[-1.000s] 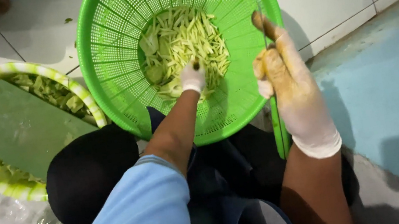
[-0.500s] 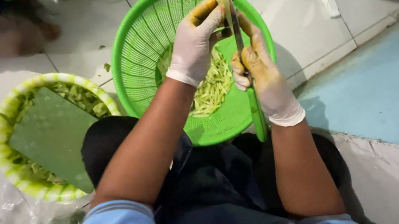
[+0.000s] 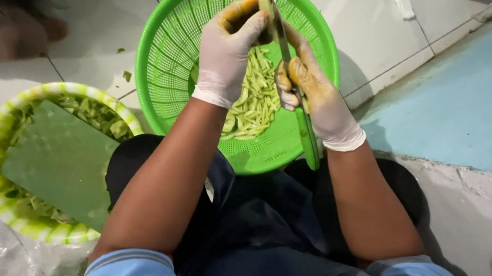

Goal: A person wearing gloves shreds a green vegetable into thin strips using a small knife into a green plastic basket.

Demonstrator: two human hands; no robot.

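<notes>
because we work right over the green basket (image 3: 180,69), which rests against our knees, the pale green strips (image 3: 256,99) already lie in a heap on its mesh floor and nothing needs to be carried. our right hand (image 3: 314,102) is closed around the handle of a long green slicer (image 3: 300,115) and holds it upright over the basket — its top end is up at the fingertips, its lower end hangs past the near rim. our left hand (image 3: 224,54) curls over the top of the tool, fingers bent and pinching something small against the blade; what it is we cannot tell, the glove hides it. to the left a striped yellow-green basket (image 3: 1,201) holds green scraps under a flat green board (image 3: 58,164), kept apart from the strips. wet plastic (image 3: 6,268) lies on the tiles beside it.
</notes>
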